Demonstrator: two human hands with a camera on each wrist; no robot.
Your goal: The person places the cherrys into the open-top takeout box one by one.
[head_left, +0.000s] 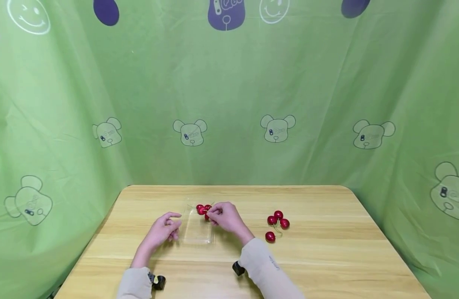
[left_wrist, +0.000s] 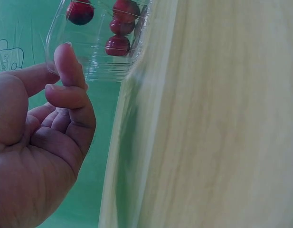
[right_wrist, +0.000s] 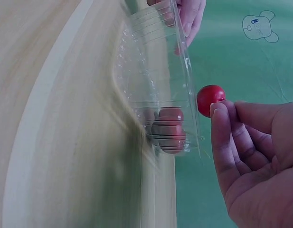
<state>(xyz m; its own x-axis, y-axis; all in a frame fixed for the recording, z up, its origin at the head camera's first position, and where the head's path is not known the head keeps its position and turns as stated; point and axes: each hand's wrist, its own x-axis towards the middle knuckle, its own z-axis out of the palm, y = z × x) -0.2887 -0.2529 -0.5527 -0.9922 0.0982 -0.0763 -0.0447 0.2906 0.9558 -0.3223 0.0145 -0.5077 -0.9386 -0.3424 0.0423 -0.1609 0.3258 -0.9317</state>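
A clear plastic box (head_left: 197, 233) stands on the table between my two hands, with several red cherries (head_left: 200, 207) toward its far end. My right hand (head_left: 227, 216) pinches a single cherry (right_wrist: 211, 100) between thumb and fingertips; in the right wrist view it hangs beside the upper rim of the box. Through the clear wall (right_wrist: 146, 76), the cherries inside (right_wrist: 169, 130) show bunched at one end. My left hand (head_left: 163, 228) holds nothing, its fingers loosely bent close to the box's left side. In the left wrist view, the fingertips (left_wrist: 68, 59) overlap the box's corner.
To the right of the box, several more cherries (head_left: 278, 215) with thin stems lie in a loose group on the wooden table (head_left: 326, 257). Green curtains (head_left: 229, 83) printed with bear heads hang behind the table and along both sides.
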